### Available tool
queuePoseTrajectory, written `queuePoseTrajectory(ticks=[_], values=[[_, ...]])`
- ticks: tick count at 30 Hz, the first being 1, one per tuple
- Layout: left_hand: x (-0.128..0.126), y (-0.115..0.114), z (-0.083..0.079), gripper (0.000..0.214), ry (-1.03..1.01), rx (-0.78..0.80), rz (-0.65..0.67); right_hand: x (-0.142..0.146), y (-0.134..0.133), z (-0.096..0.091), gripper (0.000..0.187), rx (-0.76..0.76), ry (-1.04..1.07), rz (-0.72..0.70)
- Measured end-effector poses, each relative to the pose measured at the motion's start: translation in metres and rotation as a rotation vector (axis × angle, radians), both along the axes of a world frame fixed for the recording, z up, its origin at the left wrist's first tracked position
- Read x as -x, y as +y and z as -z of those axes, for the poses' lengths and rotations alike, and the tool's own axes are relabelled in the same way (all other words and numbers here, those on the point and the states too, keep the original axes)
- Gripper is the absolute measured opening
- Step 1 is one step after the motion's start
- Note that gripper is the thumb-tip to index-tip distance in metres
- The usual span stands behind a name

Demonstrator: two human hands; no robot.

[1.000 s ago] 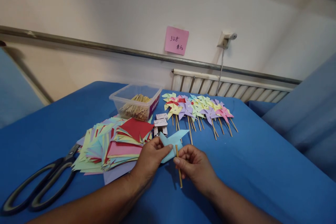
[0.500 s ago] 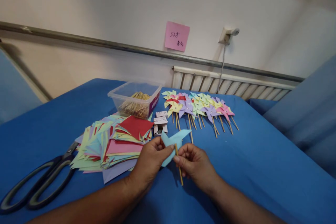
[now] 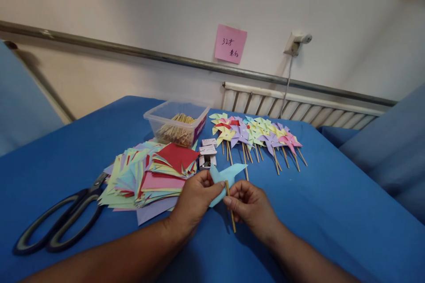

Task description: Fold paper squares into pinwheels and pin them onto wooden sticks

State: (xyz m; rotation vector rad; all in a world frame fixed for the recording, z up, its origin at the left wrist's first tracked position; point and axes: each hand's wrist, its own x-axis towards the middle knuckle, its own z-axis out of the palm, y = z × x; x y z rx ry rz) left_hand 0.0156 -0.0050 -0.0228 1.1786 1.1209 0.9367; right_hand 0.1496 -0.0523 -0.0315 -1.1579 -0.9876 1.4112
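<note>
A light-blue paper pinwheel (image 3: 234, 171) is pinched in my left hand (image 3: 196, 196), thumb in front and fingers behind it. Against the paper's near face lies a thin wooden stick (image 3: 232, 216), its lower end pointing down toward me. My right hand (image 3: 254, 208) closes thumb and fingers on this stick just below the paper. Whether a pin joins stick and paper is hidden. Just beyond my left hand stands a small open cardboard box (image 3: 207, 158) with dark bits inside. Left of that hand lies a pile of coloured paper sheets (image 3: 142, 183).
Large scissors (image 3: 75, 212) lie at the left on the blue tablecloth (image 3: 315, 221). A clear plastic tub (image 3: 157, 120) of wooden sticks stands behind the paper. Several finished pinwheels (image 3: 270, 139) lie at the back right. A radiator (image 3: 259, 101) and a pink note (image 3: 230, 44) are beyond.
The whole view has shifted slightly, so things sit a little further right. Both hands keep nearly the same grip on the pinwheel and the stick.
</note>
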Motion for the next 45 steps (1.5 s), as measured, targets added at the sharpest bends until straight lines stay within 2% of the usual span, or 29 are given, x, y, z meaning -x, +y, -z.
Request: queuePoseTrajectory(ticks=[7,45], values=[[-0.0006,-0.0012,-0.0039,0.024,-0.016,0.007,-0.013,0.0005,-0.0001,-0.0010,0.038,0.013,-0.012,0.005],[0.0002,0.0000,0.0017,0.024,0.052,0.000,-0.023,0.0011,-0.0007,0.0020,0.038,0.010,-0.033,0.005]])
